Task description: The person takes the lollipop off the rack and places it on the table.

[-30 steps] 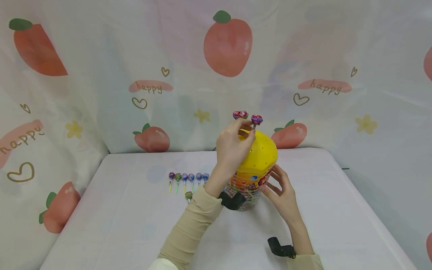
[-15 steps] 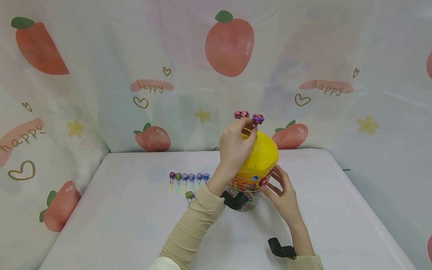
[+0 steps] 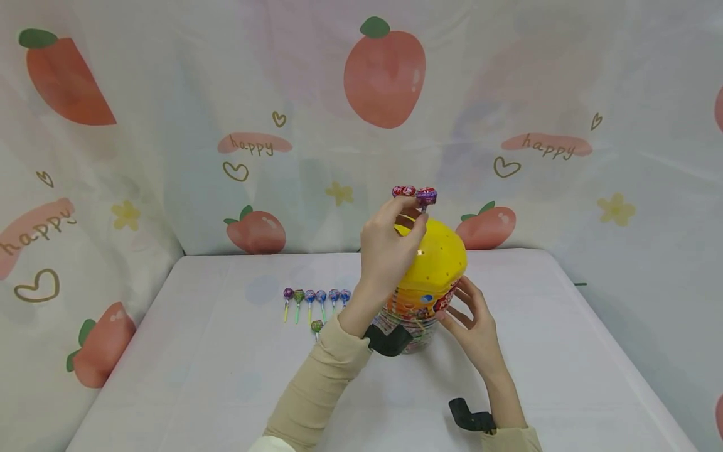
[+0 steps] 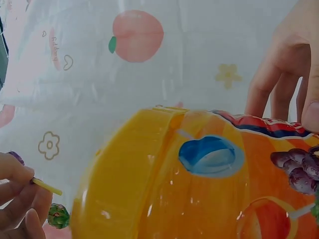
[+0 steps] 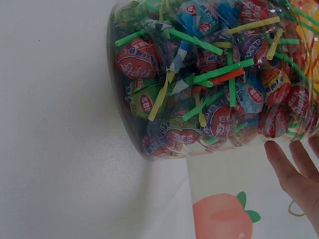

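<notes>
In the head view a clear candy jar full of wrapped lollipops stands upright, with an orange label and a domed yellow lid dotted with small holes. Over the lid my left hand pinches a purple-and-red lollipop by its stick, head upward. The left wrist view shows this yellow stick between finger and thumb, its lower end free. Red-wrapped lollipops rise behind that hand, their sticks hidden. My right hand holds the jar's right side, thumb in front and fingers farther back.
A row of lollipops lies on the white table left of the jar, partly behind my left forearm. One green lollipop lies nearer. A fruit-print cloth hangs behind the table.
My left hand with the lollipop shifted slightly right, then back left and a little away from its half-second-ago place over the lid. The right hand and jar stay put.
</notes>
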